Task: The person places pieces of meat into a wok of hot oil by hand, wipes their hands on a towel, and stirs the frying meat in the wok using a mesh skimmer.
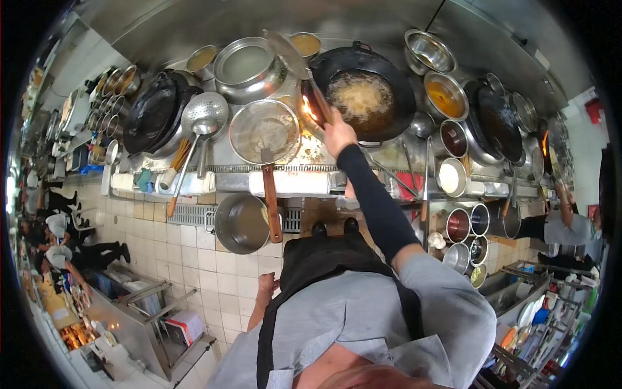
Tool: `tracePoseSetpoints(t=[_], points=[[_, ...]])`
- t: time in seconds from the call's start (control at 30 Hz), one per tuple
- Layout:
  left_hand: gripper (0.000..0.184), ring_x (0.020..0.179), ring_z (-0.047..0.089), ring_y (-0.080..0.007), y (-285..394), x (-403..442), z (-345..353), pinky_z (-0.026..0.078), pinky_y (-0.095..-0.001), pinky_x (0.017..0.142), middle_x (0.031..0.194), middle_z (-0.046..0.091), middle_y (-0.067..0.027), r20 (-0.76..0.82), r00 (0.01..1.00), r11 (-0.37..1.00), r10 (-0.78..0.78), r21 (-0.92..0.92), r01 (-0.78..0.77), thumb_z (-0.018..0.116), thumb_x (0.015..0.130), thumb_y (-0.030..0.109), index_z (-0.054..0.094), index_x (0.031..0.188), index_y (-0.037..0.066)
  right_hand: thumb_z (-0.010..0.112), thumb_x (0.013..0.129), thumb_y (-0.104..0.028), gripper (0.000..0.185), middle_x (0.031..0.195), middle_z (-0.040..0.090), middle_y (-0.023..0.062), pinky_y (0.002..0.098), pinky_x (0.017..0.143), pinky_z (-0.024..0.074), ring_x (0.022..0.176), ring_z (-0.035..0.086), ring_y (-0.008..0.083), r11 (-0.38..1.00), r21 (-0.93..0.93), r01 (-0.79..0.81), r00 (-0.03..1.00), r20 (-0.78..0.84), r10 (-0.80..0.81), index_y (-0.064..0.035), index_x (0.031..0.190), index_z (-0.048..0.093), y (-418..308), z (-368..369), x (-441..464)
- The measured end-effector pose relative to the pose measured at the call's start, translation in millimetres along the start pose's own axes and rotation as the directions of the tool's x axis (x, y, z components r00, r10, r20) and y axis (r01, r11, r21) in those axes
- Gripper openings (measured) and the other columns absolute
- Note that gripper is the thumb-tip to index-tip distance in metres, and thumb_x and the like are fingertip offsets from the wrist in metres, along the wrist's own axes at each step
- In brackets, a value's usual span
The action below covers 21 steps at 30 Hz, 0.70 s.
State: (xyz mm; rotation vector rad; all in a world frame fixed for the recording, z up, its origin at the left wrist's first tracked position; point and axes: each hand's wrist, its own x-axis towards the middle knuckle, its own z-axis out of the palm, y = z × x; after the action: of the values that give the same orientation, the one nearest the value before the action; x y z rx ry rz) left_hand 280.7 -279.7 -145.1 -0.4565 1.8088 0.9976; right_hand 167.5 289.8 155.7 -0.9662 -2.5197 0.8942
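Observation:
My right hand (340,134), in a black sleeve, grips the wooden handle of a broad metal utensil (287,55). It is seen nearly edge-on, so I cannot tell whether it is a skimmer. Flames (309,109) show beside the handle. Just right of the hand, pale food bubbles in oil in a black wok (405,97). My left hand (266,283) hangs low by the apron, its fingers curled; a small reddish bit shows there, too small to name. Left of my right hand, a wire strainer (241,133) lies over the stove, its wooden handle pointing toward me.
A perforated skimmer (205,107), a large metal pot (245,61) and stacked woks (150,117) stand to the left. Bowls of orange liquid (447,97) and white contents (451,177) sit right. A deep pot (241,223) is below the counter edge. Other people work at both sides.

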Motion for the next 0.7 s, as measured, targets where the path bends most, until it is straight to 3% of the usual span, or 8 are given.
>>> tracePoseSetpoints(t=[0.07,0.23,0.27,0.37,0.47,0.57,0.6,0.7], points=[[0.015,0.071,0.068,-0.0251,-23,20,-7,0.056,-0.0359,0.054,0.086,0.061,-0.0111,0.064,0.966,0.934,0.251,0.245,-0.260,0.060,0.095,0.015,0.059,0.101,0.001,0.054,0.097,-0.023,0.065,0.086,0.069,0.0301,0.0570,0.074,0.0526,0.078,0.067,0.0482,1.000,0.003,-0.006,0.991,-0.135,0.006,-0.0097,0.155,0.027,49,-23,-37],[0.017,0.074,0.068,-0.0272,18,16,-2,0.058,-0.0366,0.056,0.089,0.060,-0.0125,0.033,0.999,0.998,0.031,0.057,-0.033,0.060,0.096,0.014,0.056,0.103,-0.002,0.058,0.096,-0.019,0.054,0.111,0.067,0.0285,0.0541,0.084,0.0521,0.099,0.065,0.0488,0.955,-0.081,-0.284,0.942,-0.207,0.263,-0.0153,0.147,0.043,143,-129,-77],[0.020,0.074,0.069,-0.0284,4,37,-9,0.059,-0.0368,0.056,0.089,0.060,-0.0138,0.081,0.988,0.984,0.134,0.111,-0.142,0.060,0.096,0.013,0.056,0.106,-0.004,0.057,0.096,-0.018,0.050,0.117,0.065,0.0287,0.0519,0.088,0.0519,0.104,0.063,0.0485,0.964,-0.080,-0.253,0.942,-0.249,0.227,-0.0141,0.145,0.047,160,-141,-82],[0.029,0.076,0.070,-0.0316,60,20,2,0.061,-0.0361,0.057,0.093,0.061,-0.0175,-0.049,0.986,0.966,-0.158,-0.214,0.144,0.059,0.097,0.012,0.054,0.117,-0.007,0.058,0.098,-0.020,0.052,0.118,0.070,0.0224,0.0418,0.094,0.0517,0.104,0.069,0.0358,0.987,-0.020,-0.157,0.915,-0.379,0.138,-0.0048,0.146,0.046,225,-142,-95],[0.036,0.075,0.070,-0.0311,86,27,2,0.061,-0.0362,0.058,0.099,0.062,-0.0181,-0.050,0.997,0.978,-0.050,-0.204,0.039,0.059,0.097,0.012,0.050,0.125,-0.008,0.060,0.099,-0.022,0.056,0.103,0.072,0.0144,0.0392,0.073,0.0566,0.080,0.070,0.0266,0.997,-0.069,0.025,0.908,-0.415,-0.051,-0.0037,0.150,0.043,301,-98,-94],[0.024,0.078,0.070,-0.0323,108,24,7,0.060,-0.0371,0.060,0.099,0.060,-0.0137,-0.052,0.999,0.974,-0.009,-0.225,-0.003,0.059,0.096,0.014,0.053,0.114,-0.002,0.061,0.099,-0.022,0.055,0.084,0.066,0.0088,0.0324,0.046,0.0466,0.055,0.058,0.0162,0.613,0.546,-0.571,0.810,0.253,0.530,-0.0085,0.149,0.046,232,-111,-95],[0.019,0.080,0.070,-0.0331,112,22,8,0.060,-0.0375,0.061,0.098,0.058,-0.0117,-0.052,0.999,0.972,0.003,-0.234,-0.015,0.059,0.096,0.014,0.054,0.107,0.000,0.061,0.100,-0.021,0.051,0.073,0.054,0.0031,0.0227,0.035,0.0269,0.044,0.038,0.0058,0.480,0.673,-0.563,0.804,0.312,0.506,-0.0126,0.147,0.047,225,-105,-92],[0.018,0.079,0.070,-0.0331,114,11,18,0.059,-0.0369,0.061,0.096,0.059,-0.0120,-0.085,0.996,0.977,0.024,-0.210,-0.042,0.060,0.097,0.015,0.054,0.106,0.001,0.059,0.100,-0.017,0.046,0.072,0.054,0.0032,0.0206,0.035,0.0257,0.045,0.038,0.0061,0.174,0.736,-0.654,0.727,0.549,0.412,-0.0137,0.145,0.047,229,-114,-74]])
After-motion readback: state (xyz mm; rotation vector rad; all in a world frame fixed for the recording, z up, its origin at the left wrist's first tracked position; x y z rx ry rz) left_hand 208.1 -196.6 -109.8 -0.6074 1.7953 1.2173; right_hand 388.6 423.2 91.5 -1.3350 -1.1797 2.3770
